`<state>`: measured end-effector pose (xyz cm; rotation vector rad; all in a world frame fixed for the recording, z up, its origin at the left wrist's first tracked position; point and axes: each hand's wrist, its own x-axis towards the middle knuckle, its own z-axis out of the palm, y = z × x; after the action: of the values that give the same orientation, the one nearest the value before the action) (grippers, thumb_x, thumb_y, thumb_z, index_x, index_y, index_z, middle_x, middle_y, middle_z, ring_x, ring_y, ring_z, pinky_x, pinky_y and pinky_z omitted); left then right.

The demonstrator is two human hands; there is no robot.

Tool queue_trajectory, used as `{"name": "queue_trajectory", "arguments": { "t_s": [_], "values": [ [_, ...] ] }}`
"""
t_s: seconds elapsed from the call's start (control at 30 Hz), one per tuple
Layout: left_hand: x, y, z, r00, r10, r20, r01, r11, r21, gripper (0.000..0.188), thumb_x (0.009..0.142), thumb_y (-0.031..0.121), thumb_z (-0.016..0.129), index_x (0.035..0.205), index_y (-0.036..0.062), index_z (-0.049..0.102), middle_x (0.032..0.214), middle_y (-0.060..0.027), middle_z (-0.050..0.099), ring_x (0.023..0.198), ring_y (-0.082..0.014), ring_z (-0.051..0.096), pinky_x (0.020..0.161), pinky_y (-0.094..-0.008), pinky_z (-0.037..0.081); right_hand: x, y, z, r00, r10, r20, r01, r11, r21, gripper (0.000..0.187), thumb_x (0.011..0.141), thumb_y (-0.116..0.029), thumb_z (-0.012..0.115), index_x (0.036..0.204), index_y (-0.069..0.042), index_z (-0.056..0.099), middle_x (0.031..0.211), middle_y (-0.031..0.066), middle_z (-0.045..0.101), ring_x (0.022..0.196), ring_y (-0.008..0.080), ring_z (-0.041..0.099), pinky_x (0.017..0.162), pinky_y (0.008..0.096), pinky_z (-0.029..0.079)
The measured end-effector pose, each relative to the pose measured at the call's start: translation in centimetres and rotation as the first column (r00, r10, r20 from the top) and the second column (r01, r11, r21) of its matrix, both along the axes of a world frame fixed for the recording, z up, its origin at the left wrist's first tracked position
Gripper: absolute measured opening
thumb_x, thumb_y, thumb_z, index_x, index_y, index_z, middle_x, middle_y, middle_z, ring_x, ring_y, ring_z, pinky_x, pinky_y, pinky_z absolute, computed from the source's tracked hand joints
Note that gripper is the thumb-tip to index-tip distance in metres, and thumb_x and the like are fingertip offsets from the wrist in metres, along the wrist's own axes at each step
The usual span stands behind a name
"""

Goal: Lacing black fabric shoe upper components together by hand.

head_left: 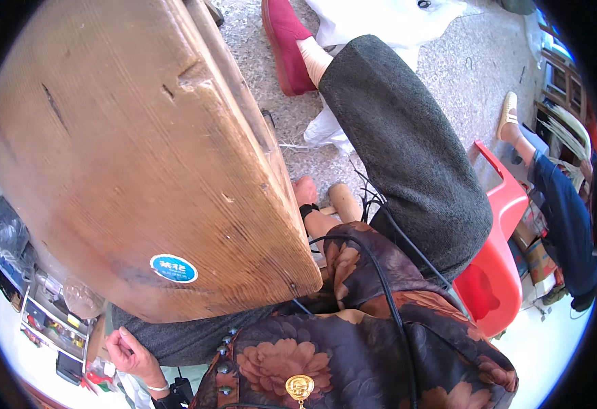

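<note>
My left hand (125, 350) is at the lower left with its fingers curled in and a thin bracelet on the wrist; nothing shows in it. It hovers beside a small shelf of coloured items (53, 326). My right hand (304, 191), with a black band on the wrist, reaches down past my floral sleeve to the edge of a large round-edged wooden board (135, 157). The board hides its fingers. A pale wooden cylinder (345, 201) stands right beside that hand. A black cable (380, 279) runs over my sleeve.
My grey-trousered leg (401, 136) stretches out to a red shoe (283, 41) on the speckled floor. I sit on a red plastic chair (499, 252). A white bag (380, 17) lies at the top. Another person's blue-trousered leg (564, 211) and beige shoe (508, 112) are at the right.
</note>
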<state>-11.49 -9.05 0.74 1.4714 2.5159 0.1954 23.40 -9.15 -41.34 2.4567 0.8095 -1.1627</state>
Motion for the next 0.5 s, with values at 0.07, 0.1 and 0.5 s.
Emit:
{"name": "queue_trajectory", "arguments": {
  "t_s": [0.07, 0.1, 0.5],
  "values": [
    [-0.3, -0.2, -0.1, 1.000, 0.023, -0.011, -0.023, 0.999, -0.040, 0.008, 0.097, 0.002, 0.061, 0.090, -0.0012, 0.058, 0.079, -0.0007, 0.050, 0.065, -0.0070, 0.036, 0.056, -0.0235, 0.030, -0.4, 0.5, 0.2, 1.000, 0.001, 0.024, -0.001, 1.000, 0.004, 0.023, 0.085, -0.023, 0.068, 0.094, -0.002, 0.069, 0.097, 0.0226, 0.071, 0.095, 0.0408, 0.069, 0.082, 0.0518, 0.056],
    [-0.5, -0.2, 0.0, 1.000, 0.019, 0.001, -0.018, 0.999, -0.030, 0.009, 0.097, 0.002, 0.062, 0.090, -0.0011, 0.058, 0.079, -0.0003, 0.049, 0.064, -0.0072, 0.035, 0.055, -0.0237, 0.030, -0.7, 0.7, 0.4, 0.999, -0.041, 0.029, 0.043, 0.998, -0.053, 0.024, 0.084, -0.023, 0.068, 0.095, -0.001, 0.069, 0.098, 0.0230, 0.071, 0.096, 0.0407, 0.069, 0.082, 0.0514, 0.056],
    [0.6, 0.5, 0.0, 0.995, 0.009, 0.095, -0.022, 0.990, 0.143, 0.012, 0.096, 0.005, 0.064, 0.087, 0.0004, 0.057, 0.073, 0.0003, 0.041, 0.062, -0.0090, 0.033, 0.055, -0.0263, 0.031, -1.6, 7.2, -0.9, 0.869, 0.422, -0.259, -0.384, 0.905, 0.184, 0.035, 0.077, -0.032, 0.071, 0.090, 0.001, 0.073, 0.094, 0.0263, 0.071, 0.089, 0.0405, 0.071, 0.076, 0.0495, 0.056]
  ]
}}
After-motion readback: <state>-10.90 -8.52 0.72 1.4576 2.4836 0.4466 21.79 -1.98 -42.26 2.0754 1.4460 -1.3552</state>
